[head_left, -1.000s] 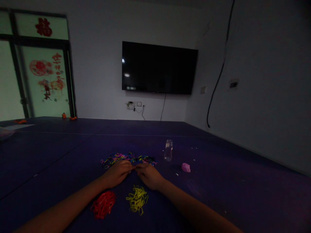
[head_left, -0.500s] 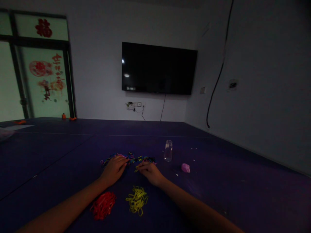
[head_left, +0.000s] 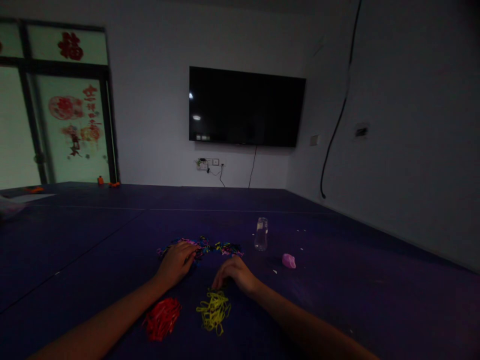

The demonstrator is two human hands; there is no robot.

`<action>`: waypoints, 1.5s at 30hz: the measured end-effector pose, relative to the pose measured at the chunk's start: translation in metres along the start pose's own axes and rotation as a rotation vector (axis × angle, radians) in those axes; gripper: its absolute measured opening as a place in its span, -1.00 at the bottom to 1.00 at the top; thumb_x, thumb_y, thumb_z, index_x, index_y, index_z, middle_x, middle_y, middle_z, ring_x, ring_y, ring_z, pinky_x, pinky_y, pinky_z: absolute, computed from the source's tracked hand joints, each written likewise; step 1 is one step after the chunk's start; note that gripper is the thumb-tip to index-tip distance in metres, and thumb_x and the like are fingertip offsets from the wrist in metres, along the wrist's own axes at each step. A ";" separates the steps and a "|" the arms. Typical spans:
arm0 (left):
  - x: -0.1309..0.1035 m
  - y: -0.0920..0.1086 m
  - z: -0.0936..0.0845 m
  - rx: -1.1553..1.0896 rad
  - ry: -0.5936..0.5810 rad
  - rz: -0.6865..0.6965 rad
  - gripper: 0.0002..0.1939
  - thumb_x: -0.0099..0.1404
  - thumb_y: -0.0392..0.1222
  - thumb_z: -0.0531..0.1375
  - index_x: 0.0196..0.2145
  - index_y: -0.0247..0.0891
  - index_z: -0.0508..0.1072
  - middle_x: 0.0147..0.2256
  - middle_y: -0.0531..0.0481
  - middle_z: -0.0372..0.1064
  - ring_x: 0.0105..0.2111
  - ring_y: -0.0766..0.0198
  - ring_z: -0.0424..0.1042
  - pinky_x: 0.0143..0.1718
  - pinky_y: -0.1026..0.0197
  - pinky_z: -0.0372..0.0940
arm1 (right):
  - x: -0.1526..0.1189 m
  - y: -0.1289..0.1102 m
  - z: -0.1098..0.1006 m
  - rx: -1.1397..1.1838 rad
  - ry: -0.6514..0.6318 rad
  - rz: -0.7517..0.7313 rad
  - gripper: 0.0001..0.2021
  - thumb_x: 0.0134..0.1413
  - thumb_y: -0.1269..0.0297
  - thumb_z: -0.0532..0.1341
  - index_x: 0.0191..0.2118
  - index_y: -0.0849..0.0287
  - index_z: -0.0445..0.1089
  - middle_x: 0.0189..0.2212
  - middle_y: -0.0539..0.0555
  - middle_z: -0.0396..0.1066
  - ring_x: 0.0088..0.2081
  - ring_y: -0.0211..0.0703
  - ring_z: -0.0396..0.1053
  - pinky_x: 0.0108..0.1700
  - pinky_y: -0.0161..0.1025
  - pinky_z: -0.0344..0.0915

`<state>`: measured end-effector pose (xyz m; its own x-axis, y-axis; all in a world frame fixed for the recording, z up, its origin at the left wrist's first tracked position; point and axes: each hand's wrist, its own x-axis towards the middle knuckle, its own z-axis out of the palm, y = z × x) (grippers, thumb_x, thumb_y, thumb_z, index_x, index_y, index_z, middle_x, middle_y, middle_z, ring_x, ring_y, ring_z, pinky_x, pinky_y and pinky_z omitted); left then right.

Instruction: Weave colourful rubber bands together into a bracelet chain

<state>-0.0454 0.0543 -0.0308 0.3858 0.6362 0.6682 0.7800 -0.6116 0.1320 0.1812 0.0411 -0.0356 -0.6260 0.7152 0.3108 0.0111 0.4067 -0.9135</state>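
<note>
Three groups of small elastic bands lie on the dark purple table (head_left: 356, 280): a red pile (head_left: 162, 319), a yellow pile (head_left: 214, 312) and a mixed-colour spread (head_left: 227, 248). The red pile is nearest the wearer and to the left, beside the left forearm; the yellow pile lies to its right, the two apart. The mixed spread lies beyond both, in a wider left part and a smaller right part.

Left hand (head_left: 177, 262): palm down at the near side of the spread's left part, covering some of it. Grip loosely curled; whether any band is held cannot be told.

Right hand (head_left: 237, 274): fingers bent downward, tips at the far edge of the yellow pile. Grip drawn nearly together; whether it has hold of a band cannot be told in this dim light.

Right of the spread, a clear container (head_left: 261, 235) stands upright, with a crumpled-looking pink object (head_left: 288, 260) near it. Small white scraps dot the table around them. A dark television (head_left: 245, 107) hangs on the far wall.
</note>
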 end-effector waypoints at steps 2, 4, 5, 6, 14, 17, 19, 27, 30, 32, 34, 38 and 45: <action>0.000 0.001 -0.001 0.006 0.005 -0.032 -0.72 0.30 -0.23 0.02 -0.19 -0.21 0.52 -0.20 -0.09 0.50 -0.16 0.13 0.42 -0.09 0.06 0.31 | -0.002 -0.002 0.001 -0.044 0.088 -0.011 -0.71 -0.13 0.33 0.01 -0.63 0.22 0.43 -0.58 0.07 0.47 -0.54 -0.24 0.34 -0.47 -0.34 0.22; 0.000 0.002 -0.001 0.002 0.015 -0.067 -0.72 0.31 -0.23 0.01 -0.20 -0.22 0.51 -0.22 -0.08 0.50 -0.19 0.14 0.43 -0.11 0.08 0.31 | -0.002 -0.001 0.002 -0.130 0.235 -0.009 -0.73 -0.13 0.34 0.01 -0.61 0.21 0.43 -0.57 0.05 0.46 -0.53 -0.26 0.33 -0.49 -0.36 0.20; 0.000 0.002 -0.002 -0.005 0.022 -0.082 -0.71 0.32 -0.22 0.00 -0.20 -0.22 0.51 -0.23 -0.08 0.50 -0.19 0.15 0.43 -0.12 0.08 0.31 | -0.002 0.000 0.002 -0.174 0.301 -0.001 -0.74 -0.13 0.35 0.01 -0.60 0.21 0.42 -0.59 0.05 0.45 -0.53 -0.27 0.33 -0.51 -0.38 0.19; -0.001 0.001 -0.002 -0.013 0.032 -0.096 -0.71 0.33 -0.22 -0.01 -0.20 -0.22 0.51 -0.24 -0.07 0.50 -0.20 0.15 0.43 -0.12 0.09 0.31 | -0.002 0.002 0.002 -0.207 0.351 0.017 -0.74 -0.13 0.35 0.01 -0.61 0.21 0.41 -0.61 0.04 0.43 -0.54 -0.27 0.32 -0.53 -0.38 0.18; -0.001 -0.013 0.002 -0.038 0.076 -0.152 -0.72 0.30 -0.25 0.00 -0.21 -0.20 0.50 -0.27 -0.05 0.49 -0.23 0.15 0.42 -0.16 0.10 0.33 | 0.003 0.020 0.011 -0.081 0.166 0.157 -0.67 0.03 0.26 -0.05 -0.56 0.27 0.36 -0.59 0.13 0.45 -0.59 -0.25 0.37 -0.55 -0.37 0.25; -0.001 -0.009 0.002 -0.033 0.023 -0.060 -0.71 0.33 -0.26 -0.02 -0.22 -0.22 0.51 -0.26 -0.07 0.49 -0.21 0.15 0.41 -0.13 0.08 0.32 | 0.000 0.013 0.003 -0.285 0.225 0.082 -0.68 0.07 0.30 -0.06 -0.48 0.27 0.40 -0.53 0.14 0.46 -0.52 -0.21 0.41 -0.48 -0.33 0.29; -0.001 -0.004 0.002 -0.024 -0.045 0.034 -0.72 0.33 -0.27 0.00 -0.20 -0.22 0.50 -0.20 -0.09 0.48 -0.15 0.13 0.39 -0.07 0.03 0.29 | -0.002 0.005 -0.005 -0.592 0.284 -0.016 -0.75 0.04 0.35 0.01 -0.41 0.25 0.43 -0.44 0.15 0.49 -0.38 -0.15 0.44 -0.33 -0.27 0.32; -0.002 -0.002 0.009 0.038 -0.260 0.161 -0.68 0.37 -0.20 0.02 0.03 -0.11 0.39 0.09 -0.04 0.31 0.12 0.09 0.20 0.10 -0.09 0.14 | 0.002 -0.001 -0.019 -1.070 0.187 -0.095 -0.67 0.11 0.48 0.01 -0.09 0.22 0.44 -0.07 0.19 0.43 0.00 -0.10 0.33 0.02 -0.22 0.24; -0.001 -0.003 0.009 0.049 -0.314 0.168 -0.65 0.39 -0.13 0.01 0.09 -0.09 0.34 0.12 -0.04 0.28 0.15 0.06 0.17 0.11 -0.11 0.11 | 0.004 0.002 -0.017 -1.138 0.114 -0.116 -0.63 0.13 0.45 0.01 0.02 0.23 0.39 0.04 0.21 0.35 0.08 -0.05 0.26 0.10 -0.13 0.18; 0.000 -0.002 0.009 0.053 -0.322 0.172 -0.65 0.40 -0.10 0.00 0.10 -0.10 0.32 0.11 -0.05 0.29 0.16 0.06 0.16 0.12 -0.10 0.09 | 0.004 0.003 -0.017 -1.170 0.066 -0.124 -0.62 0.15 0.42 0.02 0.06 0.23 0.36 0.10 0.22 0.30 0.13 -0.02 0.22 0.14 -0.07 0.14; 0.000 -0.002 0.009 0.058 -0.322 0.166 -0.64 0.40 -0.09 -0.01 0.10 -0.12 0.33 0.11 -0.07 0.29 0.16 0.05 0.16 0.13 -0.11 0.08 | 0.005 0.003 -0.017 -1.184 0.036 -0.121 -0.60 0.17 0.39 0.01 0.10 0.23 0.33 0.14 0.21 0.26 0.17 0.00 0.17 0.18 -0.02 0.10; -0.001 -0.003 0.011 0.035 -0.286 0.160 -0.64 0.40 -0.05 -0.01 0.06 -0.14 0.37 0.10 -0.09 0.30 0.15 0.06 0.18 0.14 -0.11 0.08 | 0.004 0.003 -0.019 -1.185 0.025 -0.090 -0.59 0.19 0.34 0.01 0.14 0.21 0.29 0.18 0.21 0.19 0.24 0.03 0.05 0.22 0.03 0.02; -0.003 -0.003 0.012 0.026 -0.263 0.107 -0.63 0.38 -0.02 0.00 0.03 -0.17 0.40 0.07 -0.11 0.32 0.14 0.04 0.19 0.12 -0.11 0.10 | 0.003 0.007 -0.021 -1.174 0.016 -0.033 -0.59 0.23 0.26 -0.01 0.16 0.13 0.27 0.23 0.15 0.12 0.29 0.07 -0.09 0.24 0.09 -0.04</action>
<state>-0.0426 0.0603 -0.0421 0.5784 0.6711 0.4637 0.7391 -0.6718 0.0503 0.1962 0.0581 -0.0355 -0.6300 0.6978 0.3408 0.7121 0.6942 -0.1052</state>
